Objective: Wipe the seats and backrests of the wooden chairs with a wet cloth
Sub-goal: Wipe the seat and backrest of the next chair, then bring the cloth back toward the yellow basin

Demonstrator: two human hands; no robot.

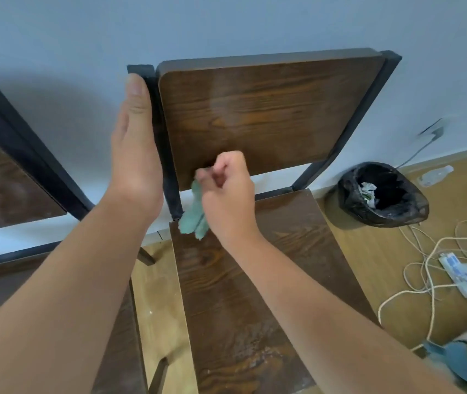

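A dark wooden chair stands against the wall, its backrest (269, 109) upright and its seat (243, 294) streaked with wet patches. My left hand (137, 146) lies flat against the black metal frame (155, 115) at the backrest's left edge, fingers straight and together. My right hand (226, 194) is closed on a crumpled green cloth (193, 214), which hangs down at the backrest's lower left corner, just above the seat's back edge. A second wooden chair (7, 172) stands to the left, only partly in view.
A black-lined waste bin (383, 194) with crumpled paper sits on the floor to the right. Beyond it lie a plastic bottle (434, 174), tangled white cables (425, 265) and a power strip (460, 274). A blue object (465, 362) sits at the lower right.
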